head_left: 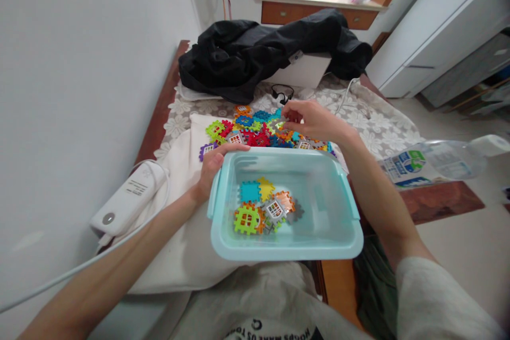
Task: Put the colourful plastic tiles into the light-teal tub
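A light blue plastic bin [287,251] is tilted toward me near the table's front edge. My left hand [217,164] grips its left rear corner, fingers over the rim. Inside lie several interlocking plastic building pieces: a lime window piece [246,220], a turquoise square [249,191], a yellow one [265,189] and a grey window piece [274,210]. Behind the bin spreads a colourful pile of similar pieces [258,139], partly hidden by the rim. Over that pile, my right hand [308,119] is closed in a pinch on a greyish building piece [275,125].
A white power strip [129,199] with a cable lies at the left by the wall. Black cloth [255,53] covers part of a white laptop-like panel [305,70] at the back. Black headphones [282,93] rest before it. A plastic bottle [442,162] is at the right.
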Motion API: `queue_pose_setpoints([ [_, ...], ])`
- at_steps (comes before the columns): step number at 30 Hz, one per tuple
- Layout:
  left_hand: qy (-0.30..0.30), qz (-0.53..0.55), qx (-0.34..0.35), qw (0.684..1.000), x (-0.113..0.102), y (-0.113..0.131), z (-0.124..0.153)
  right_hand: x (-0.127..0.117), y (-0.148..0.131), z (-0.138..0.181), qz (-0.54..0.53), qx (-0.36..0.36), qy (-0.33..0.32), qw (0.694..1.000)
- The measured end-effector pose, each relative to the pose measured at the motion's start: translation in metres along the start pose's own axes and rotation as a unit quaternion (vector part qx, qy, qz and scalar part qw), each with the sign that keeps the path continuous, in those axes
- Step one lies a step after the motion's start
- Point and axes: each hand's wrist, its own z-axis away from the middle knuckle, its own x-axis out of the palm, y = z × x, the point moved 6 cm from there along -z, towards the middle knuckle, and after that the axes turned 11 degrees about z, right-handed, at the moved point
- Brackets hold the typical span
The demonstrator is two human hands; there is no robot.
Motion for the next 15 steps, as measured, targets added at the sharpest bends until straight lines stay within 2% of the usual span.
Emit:
queue_pose_setpoints([
  [4,-0.002,-0.011,0.015,1.000,-0.001,0.000,0.000,-0.020,-0.028,0.008,-0.164,-0.055,0.057,0.983],
  [6,-0.002,-0.013,0.015,1.000,0.000,0.000,0.000,-0.024,-0.046,0.012,-0.207,-0.098,0.036,0.973],
  [9,0.004,-0.020,0.009,1.000,0.000,0.000,0.000,-0.021,-0.066,0.016,-0.206,-0.152,-0.041,0.966],
  [11,0.008,-0.026,0.007,1.000,0.000,0.001,-0.001,-0.016,-0.065,0.015,-0.183,-0.149,-0.060,0.970],
  [15,0.000,-0.029,0.017,0.999,-0.001,0.001,-0.001,-0.002,-0.029,0.004,-0.060,-0.059,0.001,0.996],
])
